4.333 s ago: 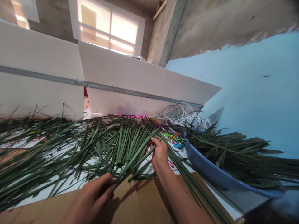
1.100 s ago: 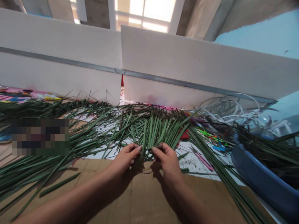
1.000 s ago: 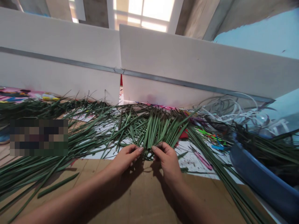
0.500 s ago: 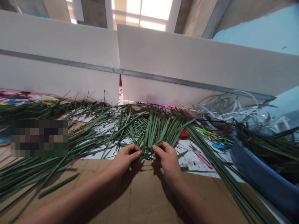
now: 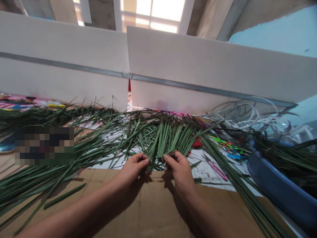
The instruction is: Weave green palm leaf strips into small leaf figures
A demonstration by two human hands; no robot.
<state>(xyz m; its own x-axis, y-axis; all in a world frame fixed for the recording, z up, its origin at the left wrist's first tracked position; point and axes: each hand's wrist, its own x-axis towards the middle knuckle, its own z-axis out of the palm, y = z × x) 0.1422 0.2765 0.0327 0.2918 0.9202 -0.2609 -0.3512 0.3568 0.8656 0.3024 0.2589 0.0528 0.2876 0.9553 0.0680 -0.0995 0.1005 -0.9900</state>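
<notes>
My left hand (image 5: 135,167) and my right hand (image 5: 180,168) face each other over the near edge of a cardboard sheet (image 5: 148,211). Thumb and forefinger are pinched together on each. A narrow green leaf strip (image 5: 156,165) runs between the two pinches, and a bit of it sticks up above my right forefinger. Its exact shape is partly hidden by my fingers. Just beyond lies a fanned bunch of long green leaves (image 5: 165,134), several of them pointing toward my fingertips.
More long leaves (image 5: 81,155) spread out on the left; a single cut piece (image 5: 64,196) lies on the cardboard. Pink-handled scissors (image 5: 216,169) rest to the right on white paper. A blue basin (image 5: 277,185) holds dark leaves. Coiled white strapping (image 5: 262,115) sits behind it, before white panels (image 5: 198,59).
The view has shifted slightly, so the surroundings appear a little farther right. Both hands keep nearly the same pinched pose on the leaf strip.
</notes>
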